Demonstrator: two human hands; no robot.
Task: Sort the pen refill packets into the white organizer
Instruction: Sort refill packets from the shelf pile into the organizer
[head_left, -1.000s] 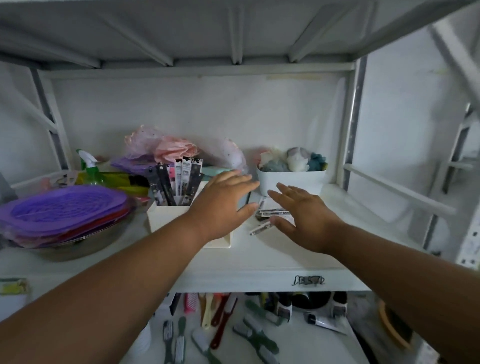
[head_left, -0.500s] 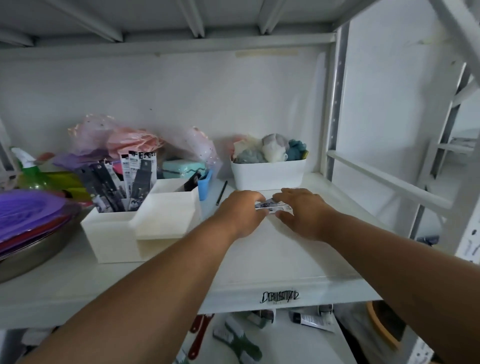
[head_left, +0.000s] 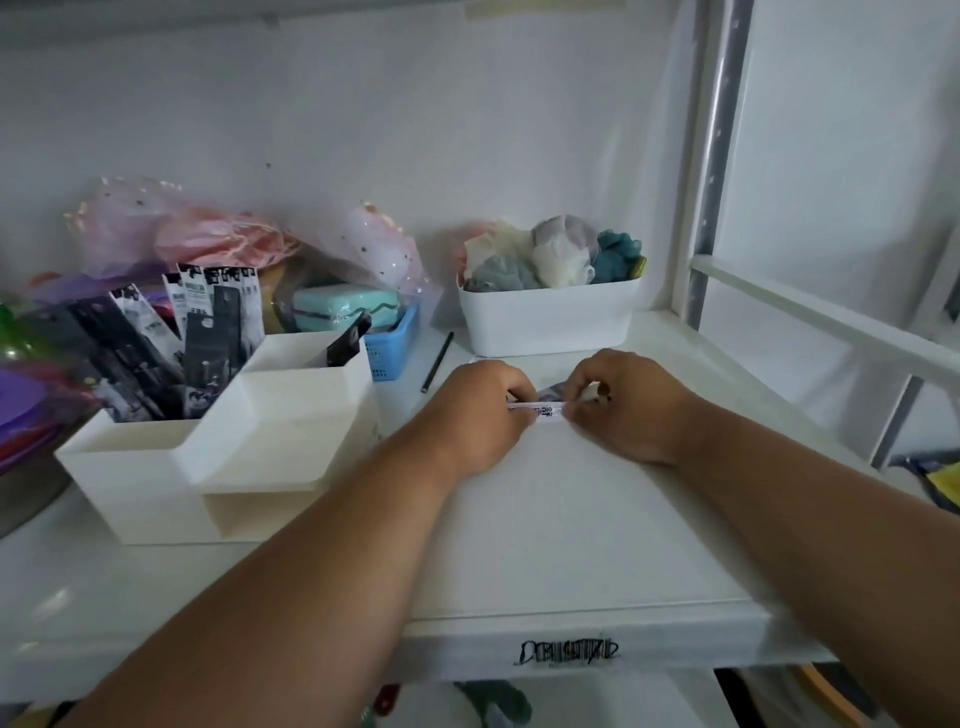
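Gripping one refill packet (head_left: 535, 409), both hands have now closed together.

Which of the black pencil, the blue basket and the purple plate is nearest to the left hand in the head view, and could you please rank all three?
From the left hand, nearest first:
1. Black pencil, lying on the shelf just behind and left of the hand.
2. Blue basket, further left, behind the white organizer.
3. Purple plate, at the far left edge, beyond the organizer.

White organizer (head_left: 156, 467), black-and-white packets (head_left: 208, 322), blue basket (head_left: 395, 343).
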